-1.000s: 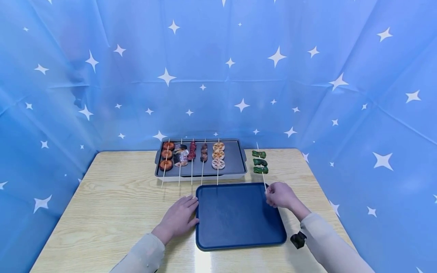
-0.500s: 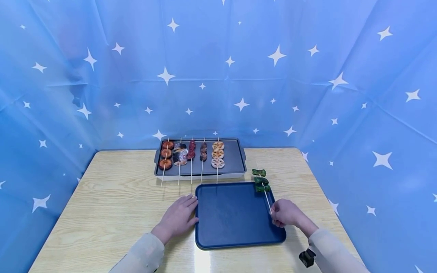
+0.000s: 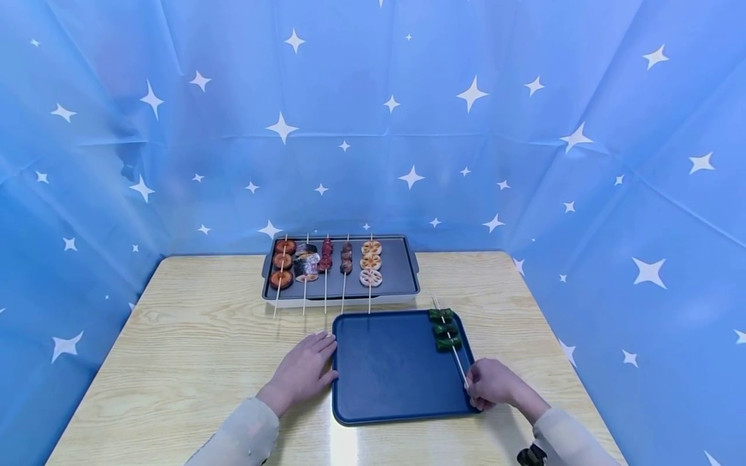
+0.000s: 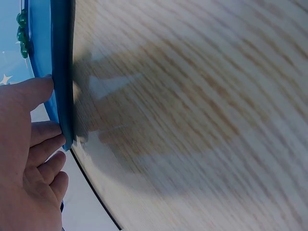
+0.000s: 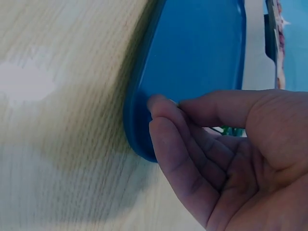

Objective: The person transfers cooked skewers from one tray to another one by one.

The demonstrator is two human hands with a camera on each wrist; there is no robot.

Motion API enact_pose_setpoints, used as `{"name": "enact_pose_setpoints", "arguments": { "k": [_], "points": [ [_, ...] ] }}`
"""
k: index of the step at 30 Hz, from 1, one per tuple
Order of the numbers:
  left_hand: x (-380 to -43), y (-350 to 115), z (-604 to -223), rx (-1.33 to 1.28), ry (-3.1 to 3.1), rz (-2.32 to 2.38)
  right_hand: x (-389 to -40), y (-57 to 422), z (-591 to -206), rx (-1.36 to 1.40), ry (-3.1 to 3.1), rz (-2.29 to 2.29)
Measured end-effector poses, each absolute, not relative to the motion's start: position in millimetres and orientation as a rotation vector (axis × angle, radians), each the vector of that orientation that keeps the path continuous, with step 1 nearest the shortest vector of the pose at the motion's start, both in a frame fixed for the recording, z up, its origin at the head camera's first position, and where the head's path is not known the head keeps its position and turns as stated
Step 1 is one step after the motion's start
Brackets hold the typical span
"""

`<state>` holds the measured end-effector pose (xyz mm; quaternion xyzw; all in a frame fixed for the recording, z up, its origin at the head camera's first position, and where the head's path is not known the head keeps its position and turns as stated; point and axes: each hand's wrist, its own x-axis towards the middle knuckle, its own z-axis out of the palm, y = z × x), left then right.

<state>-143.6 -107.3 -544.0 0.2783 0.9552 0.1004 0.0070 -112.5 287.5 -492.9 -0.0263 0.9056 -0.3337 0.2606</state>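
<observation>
Two-handed: with the straight-fingered left hand [image 3: 300,372], touched the blue tray [image 3: 396,378] at its left edge; over its right side, held the green skewer [image 3: 447,344], pinched near its stick's end in the right hand [image 3: 494,382]; probably called for gentle, level lowering.

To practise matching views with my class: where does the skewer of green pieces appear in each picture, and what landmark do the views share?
Head: right of centre, the skewer of green pieces over the right part of the blue tray.
Left wrist: upper left edge, its green pieces small.
Right wrist: right of centre, a little green; the right hand hides most.
Shared landmark: the blue tray.
</observation>
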Motion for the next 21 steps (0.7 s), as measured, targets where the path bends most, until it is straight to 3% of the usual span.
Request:
{"name": "enact_pose_setpoints", "arguments": {
  "k": [21],
  "points": [
    [-142.7, -107.3, -546.0, 0.877, 2.995, 0.344, -109.8, 282.4, -492.1, 0.004, 2.528, -0.658]
  ]
}}
